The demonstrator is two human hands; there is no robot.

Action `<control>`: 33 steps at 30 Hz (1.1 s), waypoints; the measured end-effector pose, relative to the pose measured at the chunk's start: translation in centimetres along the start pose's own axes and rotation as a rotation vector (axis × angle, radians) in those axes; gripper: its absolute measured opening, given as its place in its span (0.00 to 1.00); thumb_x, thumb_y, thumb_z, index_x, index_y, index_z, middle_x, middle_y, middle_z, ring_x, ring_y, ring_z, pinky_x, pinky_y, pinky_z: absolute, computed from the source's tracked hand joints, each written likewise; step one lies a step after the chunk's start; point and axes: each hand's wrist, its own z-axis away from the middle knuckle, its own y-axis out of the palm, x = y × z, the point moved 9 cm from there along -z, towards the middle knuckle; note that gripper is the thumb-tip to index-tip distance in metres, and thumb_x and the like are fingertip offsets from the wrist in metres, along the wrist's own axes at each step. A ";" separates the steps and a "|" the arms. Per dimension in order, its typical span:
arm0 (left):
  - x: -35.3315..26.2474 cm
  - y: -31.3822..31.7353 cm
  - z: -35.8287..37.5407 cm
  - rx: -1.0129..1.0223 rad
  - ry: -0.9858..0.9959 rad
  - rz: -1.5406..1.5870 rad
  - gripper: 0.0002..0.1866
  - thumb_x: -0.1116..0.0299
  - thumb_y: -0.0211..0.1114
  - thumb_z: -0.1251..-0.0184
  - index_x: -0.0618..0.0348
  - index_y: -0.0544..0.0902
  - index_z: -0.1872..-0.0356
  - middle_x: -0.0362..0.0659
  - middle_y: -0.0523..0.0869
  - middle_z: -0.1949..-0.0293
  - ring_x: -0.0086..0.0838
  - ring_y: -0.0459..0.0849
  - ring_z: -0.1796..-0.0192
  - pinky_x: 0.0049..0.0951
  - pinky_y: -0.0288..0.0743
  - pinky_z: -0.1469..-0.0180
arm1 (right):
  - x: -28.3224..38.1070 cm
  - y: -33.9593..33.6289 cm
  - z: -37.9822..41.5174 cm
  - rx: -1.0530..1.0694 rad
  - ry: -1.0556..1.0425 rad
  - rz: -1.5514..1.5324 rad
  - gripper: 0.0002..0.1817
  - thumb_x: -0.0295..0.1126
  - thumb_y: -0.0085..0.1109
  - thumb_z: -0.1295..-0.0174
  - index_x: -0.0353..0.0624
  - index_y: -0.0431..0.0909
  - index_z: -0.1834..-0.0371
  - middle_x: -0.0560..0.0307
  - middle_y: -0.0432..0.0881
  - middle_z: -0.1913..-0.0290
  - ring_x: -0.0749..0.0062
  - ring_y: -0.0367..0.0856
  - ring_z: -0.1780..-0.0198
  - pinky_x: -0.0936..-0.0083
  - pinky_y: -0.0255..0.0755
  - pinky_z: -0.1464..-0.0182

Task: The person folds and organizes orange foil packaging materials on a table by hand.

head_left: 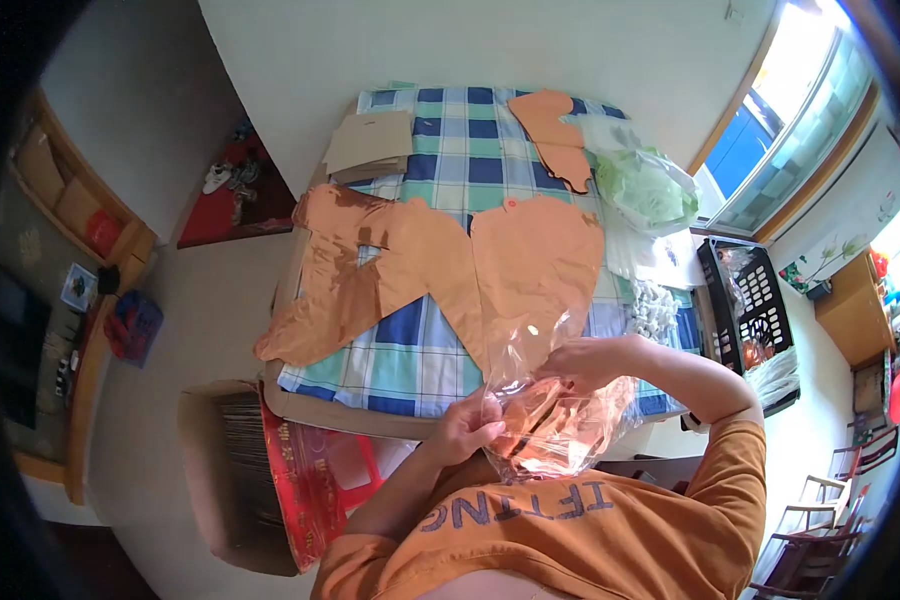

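Observation:
Close to my body is a clear plastic bag (560,425) with folded, shiny copper-coloured foil inside. My left hand (467,428) grips the bag's left edge, thumb against the plastic. At the bag's upper side my right hand (595,362) is closed with bent fingers; whether its fingertips are inside the bag is hidden. Just beyond the hands lies a large flat foil piece (540,250) with rounded lobes, like an uninflated foil balloon. Another foil piece (340,275), creased and glossy, spreads to its left. Both rest on a blue, green and white checked cloth (400,360).
Cardboard sheets (372,140) are stacked at the back left. A smaller foil piece (555,135) and a pale green plastic bag (650,190) lie at the back right. A black crate (750,300) stands at right. An open cardboard box (225,480) sits on the floor at left.

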 end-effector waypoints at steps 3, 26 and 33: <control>-0.6 -0.8 -0.8 0.019 0.005 0.054 0.04 0.73 0.60 0.36 0.57 0.73 0.67 0.37 0.72 0.64 0.20 0.70 0.65 0.23 0.66 0.57 | 1.0 -1.2 1.4 -0.161 -0.205 -0.051 0.29 0.36 0.63 0.45 0.39 0.73 0.39 0.42 0.79 0.45 0.44 0.76 0.44 0.62 0.70 0.41; 1.3 -1.0 -5.5 -0.255 -0.003 0.214 0.32 0.49 0.45 0.22 0.69 0.65 0.33 0.49 0.78 0.40 0.30 0.77 0.40 0.30 0.69 0.37 | -6.2 5.1 7.1 -1.390 0.228 -1.497 0.13 0.27 0.66 0.45 0.39 0.79 0.57 0.63 0.80 0.66 0.82 0.77 0.67 0.82 0.70 0.67; -1.3 -8.8 -4.2 -0.482 0.081 0.361 0.32 0.45 0.47 0.25 0.63 0.69 0.35 0.56 0.85 0.53 0.42 0.88 0.56 0.36 0.83 0.55 | -9.6 6.0 12.0 -1.876 0.051 -1.699 0.21 0.28 0.61 0.39 0.39 0.71 0.42 0.57 0.80 0.54 0.72 0.82 0.58 0.75 0.77 0.57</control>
